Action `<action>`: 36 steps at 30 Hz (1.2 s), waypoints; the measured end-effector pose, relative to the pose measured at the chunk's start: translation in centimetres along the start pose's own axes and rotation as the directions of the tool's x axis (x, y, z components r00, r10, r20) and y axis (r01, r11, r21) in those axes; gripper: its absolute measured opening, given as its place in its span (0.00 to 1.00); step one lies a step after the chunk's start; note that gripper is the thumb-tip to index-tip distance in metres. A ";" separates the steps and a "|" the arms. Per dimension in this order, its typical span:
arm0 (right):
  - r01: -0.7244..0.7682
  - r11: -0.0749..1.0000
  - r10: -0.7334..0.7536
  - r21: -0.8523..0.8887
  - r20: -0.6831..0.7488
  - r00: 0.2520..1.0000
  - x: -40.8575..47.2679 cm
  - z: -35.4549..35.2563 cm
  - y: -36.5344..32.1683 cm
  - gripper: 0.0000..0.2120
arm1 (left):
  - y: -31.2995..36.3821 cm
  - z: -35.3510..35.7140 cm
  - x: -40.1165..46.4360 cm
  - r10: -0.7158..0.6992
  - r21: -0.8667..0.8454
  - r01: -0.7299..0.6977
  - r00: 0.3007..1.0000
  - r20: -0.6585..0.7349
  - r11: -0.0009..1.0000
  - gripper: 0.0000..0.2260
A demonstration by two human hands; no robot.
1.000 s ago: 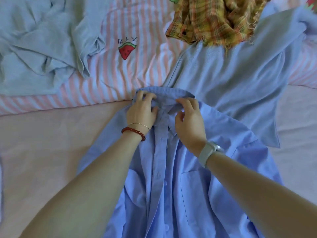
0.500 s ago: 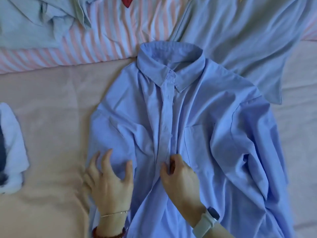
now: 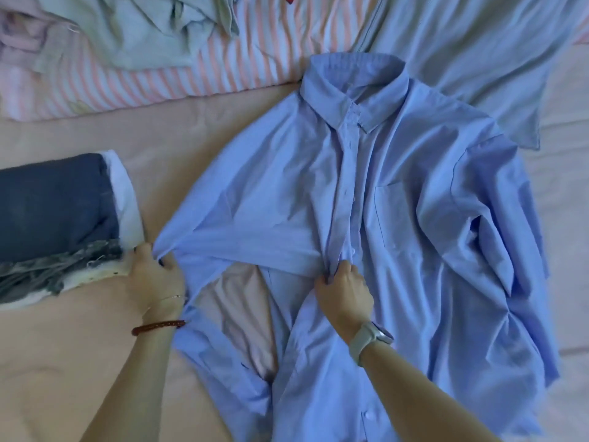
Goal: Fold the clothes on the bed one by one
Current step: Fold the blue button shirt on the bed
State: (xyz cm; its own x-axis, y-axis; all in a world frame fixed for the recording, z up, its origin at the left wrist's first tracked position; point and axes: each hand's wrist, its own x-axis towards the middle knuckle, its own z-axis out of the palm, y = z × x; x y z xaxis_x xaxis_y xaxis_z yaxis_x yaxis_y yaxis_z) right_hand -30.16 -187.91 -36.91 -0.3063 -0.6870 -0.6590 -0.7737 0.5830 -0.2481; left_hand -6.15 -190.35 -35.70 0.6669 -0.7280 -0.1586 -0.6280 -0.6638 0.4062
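A light blue button-front cotton shirt (image 3: 398,218) lies face up on the pale pink bed sheet (image 3: 79,362), collar away from the person, its pocket side rumpled into folds and a band of its cloth pulled taut across the lower front. The left hand (image 3: 156,275) pinches the outer end of that band in curled fingers beside a folded stack of dark navy, grey and white garments (image 3: 57,218), while the right hand (image 3: 344,291), a pale watch (image 3: 369,339) on its wrist, grips the bunched cloth at the button placket. Beyond the collar lie a pink-and-white striped cover (image 3: 191,74), a crumpled pale grey-green garment (image 3: 143,30) and a spread pale blue garment (image 3: 478,52).
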 end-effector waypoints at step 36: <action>-0.245 0.449 0.208 0.859 0.166 0.964 -8.1 2.4 13.4 0.09 | -7.2 -0.7 -19.2 -0.056 -0.378 0.216 0.918 0.392 0.900 0.10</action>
State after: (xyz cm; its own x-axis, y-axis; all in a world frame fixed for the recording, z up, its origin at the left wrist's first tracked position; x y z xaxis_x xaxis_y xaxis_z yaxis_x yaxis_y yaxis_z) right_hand -36.67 -173.49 -36.58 -0.3647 -0.4689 -0.8044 0.2041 0.8027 -0.5604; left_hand -14.18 -171.47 -34.95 0.4905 -0.6988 -0.5207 -0.2702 -0.6900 0.6715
